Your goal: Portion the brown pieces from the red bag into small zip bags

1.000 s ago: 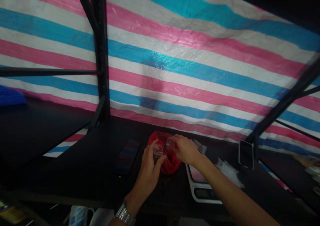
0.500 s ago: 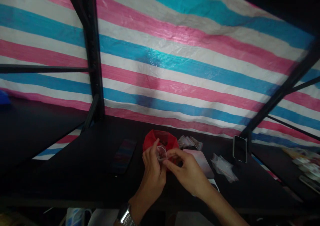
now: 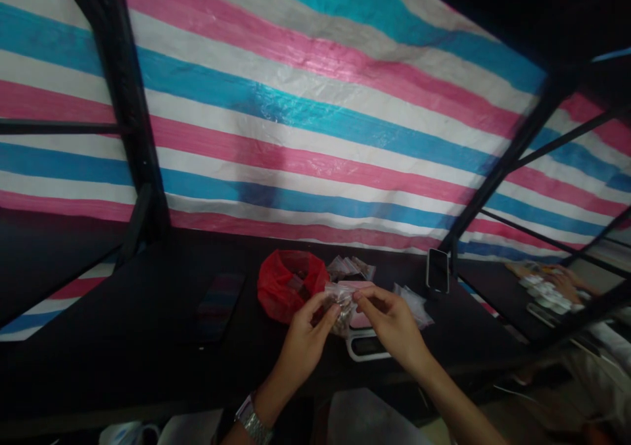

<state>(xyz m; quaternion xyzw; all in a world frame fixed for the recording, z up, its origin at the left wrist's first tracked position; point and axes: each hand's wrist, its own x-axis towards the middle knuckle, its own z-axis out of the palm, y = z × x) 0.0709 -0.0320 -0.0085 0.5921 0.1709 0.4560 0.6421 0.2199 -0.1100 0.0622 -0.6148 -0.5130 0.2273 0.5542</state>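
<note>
Between my two hands is a small clear zip bag [image 3: 342,313] with small brownish pieces in it, too small to name. My left hand [image 3: 306,340] pinches the bag's left top edge between thumb and fingers. At its right top corner, my right hand [image 3: 389,317] grips it the same way. Just behind and left of the bag, an open red plastic bag [image 3: 283,290] stands with dark contents. Partly hidden below my right hand lies a kitchen scale [image 3: 362,351] with a pinkish plate.
Filled small bags [image 3: 351,267] lie behind the scale, flat clear bags [image 3: 417,305] to its right. A phone [image 3: 438,271] leans by the right post; a dark phone-like slab [image 3: 220,307] lies left. Another person's hands [image 3: 564,284] are at the far right near white items.
My hands have moved from over the red bag to in front of the scale, holding the small bag with pieces inside. The view has turned right, bringing another person's hands into sight.
</note>
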